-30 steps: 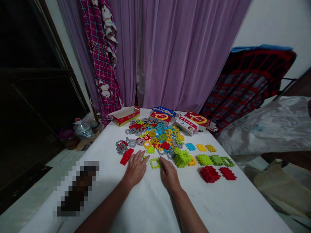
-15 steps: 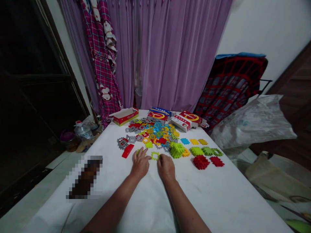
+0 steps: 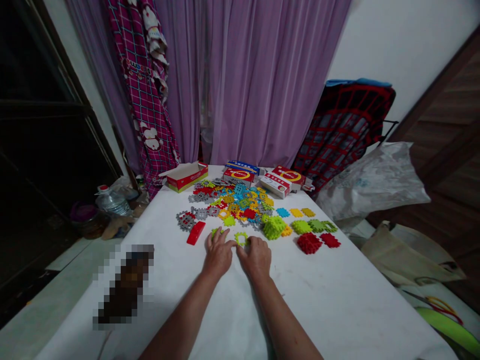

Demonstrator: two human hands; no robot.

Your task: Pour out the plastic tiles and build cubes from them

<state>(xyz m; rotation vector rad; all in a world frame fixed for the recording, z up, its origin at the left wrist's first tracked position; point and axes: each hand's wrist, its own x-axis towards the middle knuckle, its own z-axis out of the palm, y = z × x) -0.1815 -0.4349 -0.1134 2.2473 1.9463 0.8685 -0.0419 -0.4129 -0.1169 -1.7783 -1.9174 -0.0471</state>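
Note:
Both my hands rest on the white table [image 3: 337,300] in front of a heap of coloured plastic tiles [image 3: 236,202]. My left hand [image 3: 218,254] lies flat with fingers spread, its fingertips on a light green tile [image 3: 215,232]. My right hand [image 3: 256,256] has its fingers curled down, touching a light green ring-shaped tile [image 3: 241,238] between the two hands. A red block [image 3: 196,232] lies just left of my left hand. A light green stack of tiles [image 3: 273,227] stands just beyond my right hand.
Sorted green [image 3: 315,226], red [image 3: 317,241], blue and yellow tiles lie at the right. Several cardboard boxes [image 3: 240,175] line the far edge below purple curtains. A water bottle [image 3: 111,201] stands off the left side; bags [image 3: 375,180] lie at the right.
My hands have drawn closer together around the light green ring tile. The view has shifted, so the table's things sit a little further left and up.

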